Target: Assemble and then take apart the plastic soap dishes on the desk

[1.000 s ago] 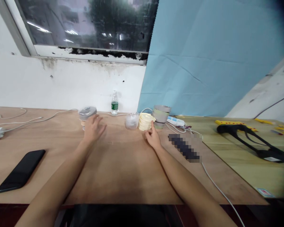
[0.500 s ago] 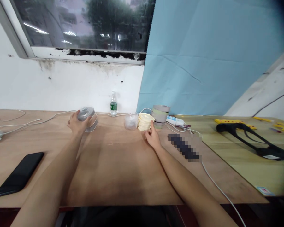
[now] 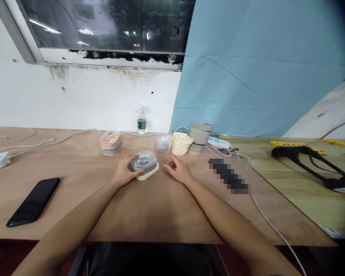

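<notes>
My left hand [image 3: 126,170] is wrapped round a small oval grey container with a clear lid [image 3: 143,161], thumb at the near side and fingers at the far side. Under the container lies a thin cream-coloured piece with a wavy edge [image 3: 146,176], flat on the table. Just to the right, my right hand [image 3: 178,169] rests with loosely curled fingers, thumb and forefinger apart, and nothing visible in it. Behind it stand a stack of similar cream pieces [image 3: 180,145] and a stack of clear plastic pieces [image 3: 163,143]. A pink container on a grey one [image 3: 111,142] stands at the back left.
Grey and green ring-like bands [image 3: 200,134] are stacked behind the cream stack. A water bottle [image 3: 142,122] stands by the wall. A black phone [image 3: 33,202] lies left, a blurred-out dark object [image 3: 229,176] right. White cables and a power strip [image 3: 218,143] run along the back.
My left hand has brought the grey container from the back-left stack to the middle. My right hand has left the cream stack, and one cream piece now lies under the container.
</notes>
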`<act>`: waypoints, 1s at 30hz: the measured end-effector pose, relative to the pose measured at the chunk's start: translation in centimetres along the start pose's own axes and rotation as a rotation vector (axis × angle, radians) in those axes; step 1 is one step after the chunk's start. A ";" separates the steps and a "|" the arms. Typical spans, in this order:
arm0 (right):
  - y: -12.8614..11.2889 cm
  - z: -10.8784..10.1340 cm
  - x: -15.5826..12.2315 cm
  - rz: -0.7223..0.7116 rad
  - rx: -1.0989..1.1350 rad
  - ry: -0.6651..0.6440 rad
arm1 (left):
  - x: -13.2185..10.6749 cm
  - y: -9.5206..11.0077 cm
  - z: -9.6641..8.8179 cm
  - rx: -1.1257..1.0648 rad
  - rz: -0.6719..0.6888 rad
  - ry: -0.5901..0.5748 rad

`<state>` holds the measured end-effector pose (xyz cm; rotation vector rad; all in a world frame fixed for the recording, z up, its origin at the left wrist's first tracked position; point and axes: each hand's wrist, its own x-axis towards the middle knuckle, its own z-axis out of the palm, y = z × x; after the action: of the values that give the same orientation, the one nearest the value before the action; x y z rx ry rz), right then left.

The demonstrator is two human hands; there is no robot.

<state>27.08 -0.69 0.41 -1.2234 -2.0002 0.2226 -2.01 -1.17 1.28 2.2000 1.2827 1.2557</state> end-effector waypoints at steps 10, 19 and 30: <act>-1.3 0.6 0.4 -0.150 -0.005 -0.094 | -0.2 0.6 0.1 0.032 0.022 -0.035; -1.3 1.5 0.8 -0.209 -0.008 -0.150 | -0.3 0.2 0.5 0.133 0.034 -0.170; -0.5 -1.5 6.0 0.361 0.384 0.363 | -0.2 -0.3 1.0 0.230 0.029 -0.323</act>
<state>26.25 3.64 4.79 -1.2580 -1.3436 0.4992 -1.44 -1.03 0.45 2.4606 1.3182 0.7487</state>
